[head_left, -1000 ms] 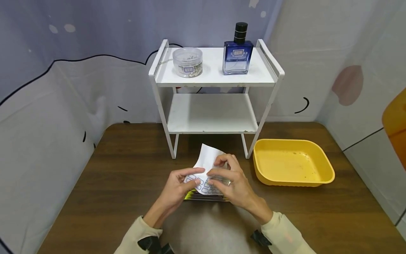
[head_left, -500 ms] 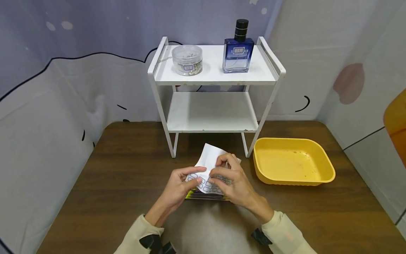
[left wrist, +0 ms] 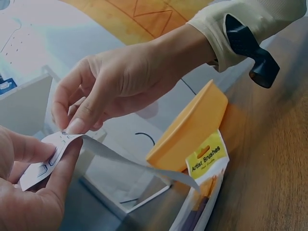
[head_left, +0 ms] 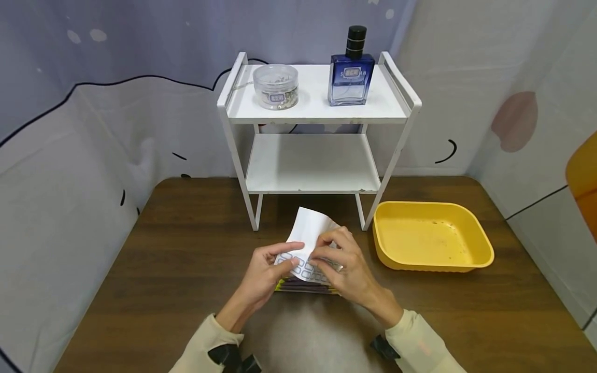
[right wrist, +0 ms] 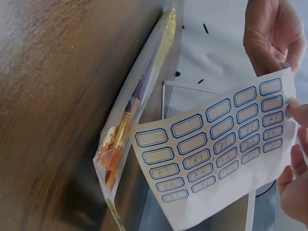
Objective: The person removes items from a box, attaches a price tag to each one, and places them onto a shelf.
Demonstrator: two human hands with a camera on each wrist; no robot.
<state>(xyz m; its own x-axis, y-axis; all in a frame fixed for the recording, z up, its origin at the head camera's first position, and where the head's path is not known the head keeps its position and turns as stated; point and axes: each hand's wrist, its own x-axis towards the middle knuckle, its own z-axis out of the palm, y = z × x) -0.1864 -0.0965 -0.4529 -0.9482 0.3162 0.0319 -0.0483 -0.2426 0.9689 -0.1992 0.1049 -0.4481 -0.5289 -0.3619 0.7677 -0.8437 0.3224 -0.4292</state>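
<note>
A white sheet of blue-framed sticker labels (head_left: 308, 225) is held up between both hands. My left hand (head_left: 261, 272) pinches its left edge between thumb and forefinger. With thumb and forefinger together, my right hand (head_left: 350, 269) pinches at the sheet's label rows. In the right wrist view, several labels on the sheet (right wrist: 221, 126) carry handwriting and others are blank. Beneath the sheet lies a clear packet of paintbrushes (head_left: 308, 287), whose yellow header reads "Artist Brushes" in the left wrist view; hands and sheet hide most of it from above.
Behind the hands stands a white two-tier shelf (head_left: 312, 184). On its top are a clear round jar (head_left: 276, 88) and a blue perfume bottle (head_left: 351, 80), both labelled. A yellow plastic tray (head_left: 431, 261) sits to the right on the wooden table (head_left: 182, 248).
Both hands keep their hold, staying almost in place. The sheet's upper part has shifted and bent slightly, and the head view has tipped a little downward.
</note>
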